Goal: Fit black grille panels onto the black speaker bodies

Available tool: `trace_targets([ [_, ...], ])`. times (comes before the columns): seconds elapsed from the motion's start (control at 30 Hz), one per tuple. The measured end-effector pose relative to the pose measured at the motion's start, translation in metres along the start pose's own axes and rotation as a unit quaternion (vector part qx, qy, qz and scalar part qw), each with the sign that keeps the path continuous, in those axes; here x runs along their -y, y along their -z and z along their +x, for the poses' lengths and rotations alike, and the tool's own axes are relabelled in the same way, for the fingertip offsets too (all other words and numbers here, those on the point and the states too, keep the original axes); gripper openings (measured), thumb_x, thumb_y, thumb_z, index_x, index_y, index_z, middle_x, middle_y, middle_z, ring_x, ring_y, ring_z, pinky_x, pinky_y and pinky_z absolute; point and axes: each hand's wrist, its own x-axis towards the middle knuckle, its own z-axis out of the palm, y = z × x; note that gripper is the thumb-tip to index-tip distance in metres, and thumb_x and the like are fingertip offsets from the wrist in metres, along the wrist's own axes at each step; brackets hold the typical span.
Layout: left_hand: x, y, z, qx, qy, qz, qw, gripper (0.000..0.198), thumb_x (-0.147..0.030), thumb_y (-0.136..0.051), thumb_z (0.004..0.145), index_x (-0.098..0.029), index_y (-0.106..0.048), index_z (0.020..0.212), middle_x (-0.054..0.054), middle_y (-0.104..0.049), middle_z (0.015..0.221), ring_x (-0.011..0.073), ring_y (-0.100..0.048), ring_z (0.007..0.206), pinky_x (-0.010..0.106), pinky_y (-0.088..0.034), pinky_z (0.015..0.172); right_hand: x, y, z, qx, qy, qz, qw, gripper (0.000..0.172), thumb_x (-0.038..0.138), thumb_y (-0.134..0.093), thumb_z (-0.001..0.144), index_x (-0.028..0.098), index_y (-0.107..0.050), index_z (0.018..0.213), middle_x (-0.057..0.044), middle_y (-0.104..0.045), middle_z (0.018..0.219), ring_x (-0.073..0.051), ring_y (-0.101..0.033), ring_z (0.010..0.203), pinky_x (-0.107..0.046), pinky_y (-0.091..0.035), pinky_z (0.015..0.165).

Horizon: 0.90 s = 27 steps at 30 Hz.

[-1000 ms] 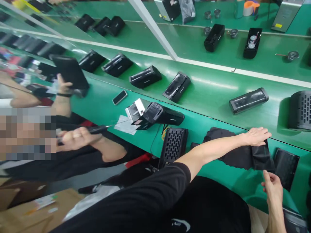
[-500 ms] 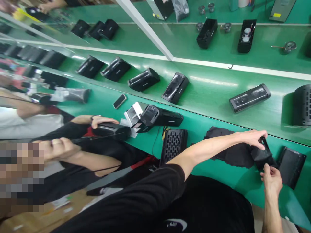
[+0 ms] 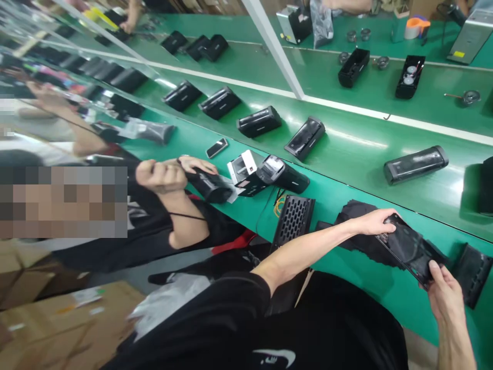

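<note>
Between my two hands is a black speaker grille panel [image 3: 411, 247], tilted, with thin black cloth lying over its face. My left hand [image 3: 374, 222] grips its far left end, thumb on top. At the near right end my right hand [image 3: 446, 289] pinches the edge between thumb and fingers. A stack of black cloth pieces [image 3: 360, 209] lies on the green table beneath my left hand and partly under the panel. Right of my right hand rests another black panel [image 3: 473, 275]. A black grille with slotted holes [image 3: 295, 217] lies to the left of my forearm.
Several black speakers [image 3: 416, 164] lie along the green belt [image 3: 348, 146] beyond the table. On my left a co-worker's hand [image 3: 198, 164] rests on a black speaker [image 3: 211, 186]. A phone [image 3: 217, 148] and a white-and-black box [image 3: 246, 172] are near it.
The panel has turned so its broad inner face shows, and my hands have moved farther apart along it. My view has shifted; the co-worker's raised hand has moved too.
</note>
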Motion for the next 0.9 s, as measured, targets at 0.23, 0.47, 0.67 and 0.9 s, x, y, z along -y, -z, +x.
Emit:
trace_targets([
  [0.23, -0.014, 0.012, -0.054, -0.02, 0.022, -0.072, 0.997, 0.058, -0.026, -0.077, 0.082, -0.023, -0.057, 0.137, -0.004, -0.06, 0.09, 0.0122, -0.057, 0.07, 0.025, -0.045, 0.064, 0.029, -0.008, -0.02, 0.096, -0.003, 0.023, 0.995, 0.068, 0.054, -0.102, 0.056, 0.022, -0.065, 0.103, -0.003, -0.075, 0.099, -0.019, -0.066, 0.073, -0.027, -0.051, 0.053],
  [0.47, -0.007, 0.017, -0.071, 0.001, -0.012, -0.084, 0.996, 0.052, -0.021, -0.061, 0.089, -0.021, -0.061, 0.141, -0.007, -0.046, 0.074, 0.0108, -0.044, 0.064, 0.023, -0.034, 0.061, 0.032, -0.007, -0.021, 0.097, -0.014, 0.006, 0.995, 0.061, 0.064, -0.098, 0.063, 0.022, -0.062, 0.09, 0.0, -0.069, 0.082, -0.015, -0.059, 0.063, -0.024, -0.049, 0.051],
  [0.67, -0.008, 0.012, -0.078, -0.031, -0.012, -0.11, 0.993, 0.044, -0.036, -0.061, 0.098, -0.019, -0.063, 0.138, -0.006, -0.044, 0.073, 0.011, -0.041, 0.065, 0.024, -0.031, 0.063, 0.034, -0.006, -0.027, 0.108, -0.003, 0.007, 0.994, 0.063, 0.059, -0.1, 0.059, 0.021, -0.067, 0.096, -0.002, -0.072, 0.088, -0.016, -0.059, 0.063, -0.026, -0.05, 0.05],
  [0.9, -0.017, 0.012, -0.08, -0.034, 0.007, -0.09, 0.995, 0.05, -0.04, -0.066, 0.097, -0.02, -0.061, 0.142, -0.006, -0.042, 0.074, 0.011, -0.04, 0.066, 0.025, -0.032, 0.065, 0.026, 0.0, -0.027, 0.089, -0.019, 0.004, 0.996, 0.059, 0.061, -0.098, 0.065, 0.022, -0.067, 0.095, 0.0, -0.072, 0.088, -0.015, -0.06, 0.069, -0.024, -0.05, 0.057],
])
